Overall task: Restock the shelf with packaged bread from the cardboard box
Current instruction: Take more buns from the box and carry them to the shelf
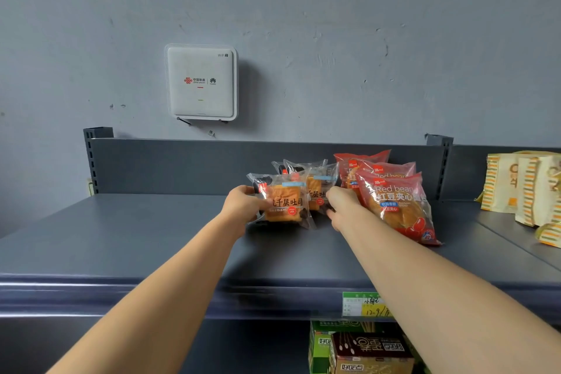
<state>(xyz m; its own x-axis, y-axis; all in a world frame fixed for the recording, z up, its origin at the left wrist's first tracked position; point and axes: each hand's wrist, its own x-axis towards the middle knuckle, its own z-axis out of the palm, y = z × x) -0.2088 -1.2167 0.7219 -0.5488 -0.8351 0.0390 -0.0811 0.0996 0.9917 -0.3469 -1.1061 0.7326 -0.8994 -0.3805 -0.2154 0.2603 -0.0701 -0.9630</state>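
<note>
Head view: our left hand [243, 203] grips the clear-wrapped orange toast packet [285, 205] by its left edge (our right hand [341, 203] is just right of it, and we cannot tell its grasp).

Wall [334, 39]: grey-blue plaster, scuffed and chipped, rising beyond the left hand [243, 203] and the right hand [343, 206].
Wall box [201, 82]: white, square, marked WiFi 7, above the left hand.
Shelf [121, 237]: dark grey metal beneath both hands; back panel [182, 167] with slotted uprights [91, 161] beyond them.
Price tag [362, 304]: green and yellow, on the Shelf's front edge, below the right hand.
Light: soft, even.
</note>
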